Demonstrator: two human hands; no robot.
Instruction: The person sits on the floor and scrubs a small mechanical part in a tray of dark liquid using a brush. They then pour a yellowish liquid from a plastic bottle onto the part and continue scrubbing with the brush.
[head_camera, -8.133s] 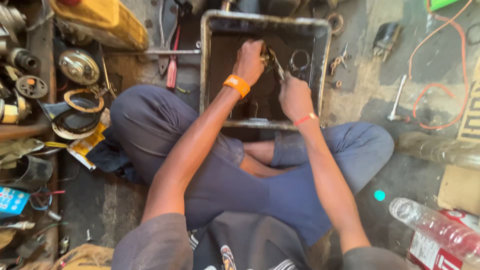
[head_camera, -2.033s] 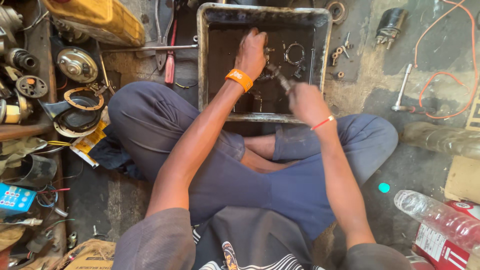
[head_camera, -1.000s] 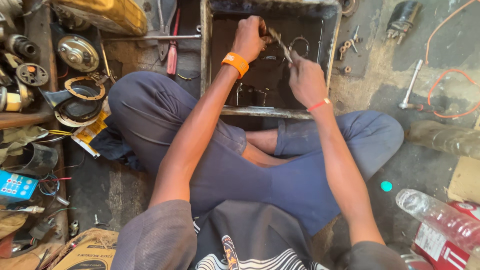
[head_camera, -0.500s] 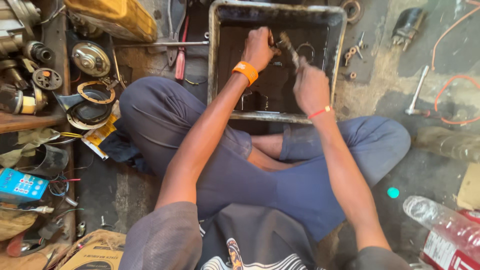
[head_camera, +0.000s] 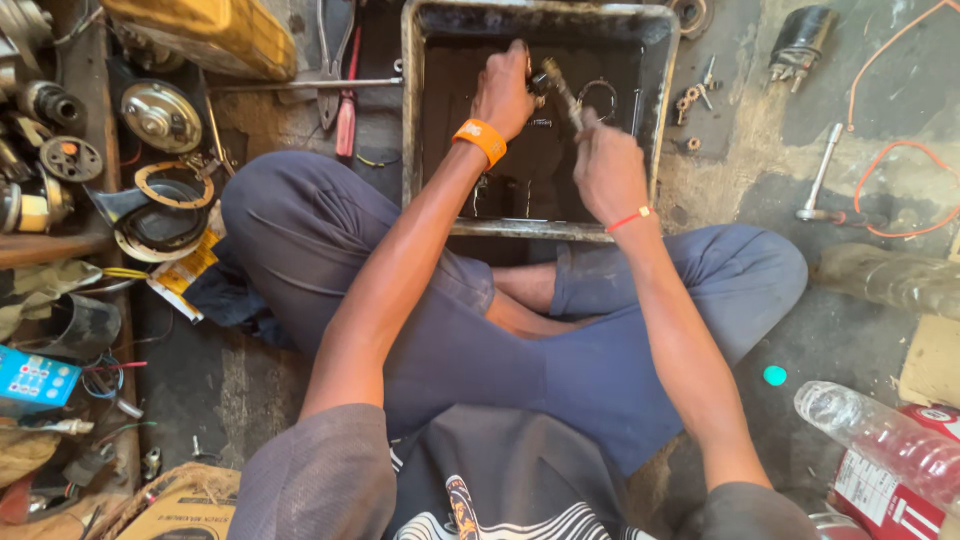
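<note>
Two hands worked close together over a dark metal tray (head_camera: 428, 120) set on the floor in front of the person's crossed legs. The left hand (head_camera: 503, 92), an orange band on its wrist, was curled shut around a small dark part (head_camera: 537, 83) that showed only at its fingertips; what kind of part it was could not be told. The right hand (head_camera: 605, 165), with a thin red thread at the wrist, was closed on the lower end of a slim metal tool (head_camera: 560, 90), which slanted up and away from it until its tip met the part in the left hand.

Just beyond the right hand, a wire ring (head_camera: 598, 98) lay on the tray's black, oily bottom, with a few small pieces near it. The tray's raised rim closed in both hands on every side, its near wall just behind the wrists and touching the knees, leaving little room sideways.

Outside the rim, to the right of the right hand, loose bolts (head_camera: 697, 92) lay scattered on the concrete, then a socket wrench (head_camera: 821, 175) and an orange wire (head_camera: 890, 150). To the left of the left hand lay red-handled pliers (head_camera: 345, 110) and, farther off, a round horn (head_camera: 160, 115).
</note>
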